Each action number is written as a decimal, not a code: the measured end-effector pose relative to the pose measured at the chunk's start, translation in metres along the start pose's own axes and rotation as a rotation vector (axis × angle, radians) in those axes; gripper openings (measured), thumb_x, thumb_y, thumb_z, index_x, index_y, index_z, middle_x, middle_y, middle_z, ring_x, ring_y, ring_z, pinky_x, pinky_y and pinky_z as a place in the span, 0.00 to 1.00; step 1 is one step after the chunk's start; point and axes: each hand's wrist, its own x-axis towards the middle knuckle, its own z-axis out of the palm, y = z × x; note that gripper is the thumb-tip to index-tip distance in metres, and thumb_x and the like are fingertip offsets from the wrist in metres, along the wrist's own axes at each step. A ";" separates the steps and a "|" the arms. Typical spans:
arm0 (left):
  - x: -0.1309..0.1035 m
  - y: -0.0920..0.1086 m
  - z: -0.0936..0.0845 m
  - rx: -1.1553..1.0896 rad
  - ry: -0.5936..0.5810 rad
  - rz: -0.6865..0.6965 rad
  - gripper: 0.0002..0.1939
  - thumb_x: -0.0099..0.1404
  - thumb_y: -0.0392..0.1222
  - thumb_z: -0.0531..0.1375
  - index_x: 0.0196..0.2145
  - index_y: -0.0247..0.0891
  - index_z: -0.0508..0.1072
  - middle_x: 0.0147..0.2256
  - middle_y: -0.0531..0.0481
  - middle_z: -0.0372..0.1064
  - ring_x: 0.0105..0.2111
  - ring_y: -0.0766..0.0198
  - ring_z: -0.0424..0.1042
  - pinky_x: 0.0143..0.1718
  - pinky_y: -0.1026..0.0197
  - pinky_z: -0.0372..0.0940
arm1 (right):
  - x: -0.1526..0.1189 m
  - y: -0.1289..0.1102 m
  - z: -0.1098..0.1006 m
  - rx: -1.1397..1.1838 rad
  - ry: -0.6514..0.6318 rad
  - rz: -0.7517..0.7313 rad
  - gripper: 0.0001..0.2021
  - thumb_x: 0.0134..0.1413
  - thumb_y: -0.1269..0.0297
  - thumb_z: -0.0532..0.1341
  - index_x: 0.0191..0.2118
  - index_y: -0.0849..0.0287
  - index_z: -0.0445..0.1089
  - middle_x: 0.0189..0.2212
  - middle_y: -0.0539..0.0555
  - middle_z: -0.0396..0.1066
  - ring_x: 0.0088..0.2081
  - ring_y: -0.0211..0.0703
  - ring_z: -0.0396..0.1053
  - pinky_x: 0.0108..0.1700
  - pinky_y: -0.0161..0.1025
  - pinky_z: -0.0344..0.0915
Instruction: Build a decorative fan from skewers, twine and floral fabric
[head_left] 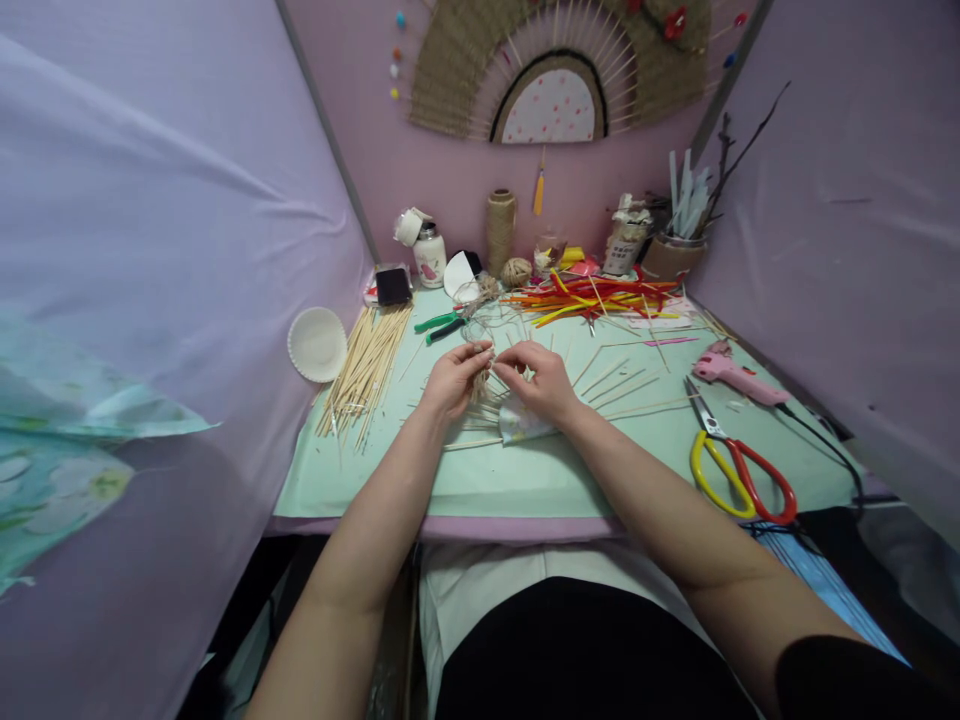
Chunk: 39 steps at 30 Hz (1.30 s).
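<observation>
A half-round patterned piece [521, 421] with thin sticks fanning out from it lies on the pale green table cover [517, 490]. Above its left part, my left hand [455, 380] pinches some thin, light twine or fibre, which hangs in strands below the fingers. Close beside it, my right hand [541, 380] has its thumb and forefinger pressed together at the same fibre. The fingertips of both hands nearly touch. What exactly lies between them is too small to tell. My right wrist is over the fan-shaped sticks [619, 385].
Loose sticks [364, 375] and a white dish [317, 345] lie left, with green-handled pliers [442, 322] behind my hands. Coloured pipe cleaners [592, 298] and a twine spool [500, 232] stand or lie at the back. Scissors [739, 470] and a pink glue gun [739, 375] are right.
</observation>
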 end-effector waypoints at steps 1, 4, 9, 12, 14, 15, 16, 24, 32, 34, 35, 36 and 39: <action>0.001 -0.001 0.000 0.017 0.005 0.024 0.17 0.45 0.36 0.73 0.34 0.32 0.76 0.26 0.53 0.71 0.25 0.72 0.69 0.29 0.67 0.62 | 0.001 0.000 -0.001 0.079 0.056 0.094 0.12 0.60 0.55 0.58 0.30 0.57 0.69 0.25 0.50 0.67 0.28 0.40 0.62 0.35 0.40 0.59; 0.003 -0.004 -0.001 0.076 0.002 0.085 0.17 0.44 0.37 0.73 0.34 0.33 0.77 0.28 0.53 0.72 0.27 0.72 0.69 0.31 0.67 0.62 | 0.004 0.001 -0.001 0.226 0.137 0.325 0.14 0.57 0.52 0.58 0.29 0.57 0.68 0.24 0.48 0.65 0.27 0.38 0.61 0.32 0.37 0.58; 0.007 -0.008 -0.005 0.175 -0.004 0.149 0.18 0.44 0.40 0.72 0.35 0.35 0.77 0.26 0.53 0.71 0.27 0.70 0.67 0.31 0.66 0.60 | 0.007 0.006 0.002 0.310 -0.035 0.468 0.14 0.47 0.52 0.64 0.26 0.59 0.71 0.23 0.49 0.67 0.27 0.38 0.62 0.32 0.37 0.59; 0.007 -0.008 -0.005 0.244 -0.023 0.159 0.18 0.45 0.40 0.71 0.36 0.36 0.76 0.27 0.53 0.71 0.27 0.69 0.68 0.31 0.65 0.60 | 0.007 0.008 0.003 0.287 0.041 0.455 0.12 0.47 0.55 0.64 0.26 0.59 0.70 0.23 0.49 0.67 0.27 0.38 0.62 0.33 0.37 0.59; 0.005 -0.008 -0.004 0.296 -0.040 0.160 0.18 0.46 0.39 0.70 0.36 0.35 0.76 0.27 0.53 0.70 0.27 0.69 0.68 0.31 0.65 0.60 | 0.006 0.008 0.003 0.263 0.084 0.433 0.11 0.48 0.56 0.63 0.26 0.58 0.70 0.23 0.49 0.67 0.27 0.38 0.62 0.34 0.37 0.59; 0.005 -0.009 -0.004 0.324 -0.041 0.165 0.17 0.47 0.39 0.69 0.36 0.35 0.76 0.27 0.53 0.70 0.27 0.69 0.67 0.30 0.65 0.60 | 0.006 0.008 0.002 0.250 0.097 0.421 0.10 0.48 0.56 0.63 0.26 0.58 0.69 0.24 0.49 0.67 0.28 0.38 0.62 0.34 0.37 0.59; 0.004 -0.009 -0.004 0.357 -0.035 0.177 0.16 0.47 0.39 0.69 0.36 0.35 0.76 0.27 0.53 0.70 0.26 0.69 0.67 0.30 0.65 0.60 | 0.006 0.008 0.002 0.236 0.103 0.409 0.10 0.49 0.56 0.62 0.26 0.58 0.69 0.24 0.49 0.67 0.28 0.38 0.62 0.34 0.37 0.60; 0.004 -0.012 -0.003 0.527 0.102 0.304 0.08 0.53 0.36 0.65 0.33 0.37 0.74 0.32 0.52 0.70 0.29 0.69 0.67 0.32 0.65 0.62 | 0.001 0.002 0.004 0.124 0.031 0.300 0.09 0.54 0.58 0.60 0.29 0.57 0.68 0.26 0.49 0.67 0.29 0.39 0.62 0.34 0.37 0.59; -0.005 0.005 0.002 0.049 -0.084 -0.061 0.12 0.53 0.35 0.65 0.38 0.33 0.73 0.26 0.53 0.68 0.24 0.72 0.67 0.29 0.67 0.62 | 0.002 0.008 0.003 0.096 0.107 0.312 0.08 0.55 0.59 0.59 0.30 0.57 0.69 0.26 0.50 0.68 0.30 0.40 0.63 0.34 0.38 0.60; -0.004 0.005 0.002 0.034 -0.053 -0.049 0.13 0.53 0.36 0.67 0.38 0.33 0.74 0.27 0.52 0.69 0.25 0.71 0.68 0.29 0.66 0.62 | 0.002 0.007 0.002 0.068 0.115 0.261 0.07 0.56 0.60 0.59 0.30 0.56 0.68 0.26 0.50 0.68 0.31 0.41 0.63 0.35 0.39 0.61; -0.003 0.004 0.001 0.034 -0.039 -0.032 0.14 0.52 0.36 0.68 0.37 0.34 0.74 0.28 0.52 0.70 0.26 0.71 0.68 0.30 0.66 0.62 | 0.002 0.007 0.002 0.051 0.119 0.223 0.07 0.56 0.61 0.59 0.30 0.56 0.67 0.27 0.51 0.68 0.31 0.41 0.64 0.36 0.39 0.61; -0.003 0.003 0.001 0.034 -0.028 -0.008 0.14 0.51 0.36 0.69 0.37 0.34 0.75 0.29 0.52 0.71 0.27 0.71 0.69 0.31 0.66 0.62 | 0.002 0.006 0.002 0.033 0.116 0.180 0.07 0.56 0.62 0.59 0.29 0.56 0.67 0.27 0.51 0.68 0.32 0.42 0.64 0.37 0.39 0.61; -0.001 -0.001 0.001 0.019 -0.015 0.065 0.14 0.48 0.35 0.71 0.35 0.35 0.76 0.31 0.52 0.72 0.30 0.70 0.70 0.35 0.67 0.63 | 0.002 0.004 0.002 -0.008 0.058 0.055 0.06 0.56 0.63 0.59 0.29 0.55 0.67 0.30 0.53 0.68 0.37 0.44 0.65 0.41 0.41 0.62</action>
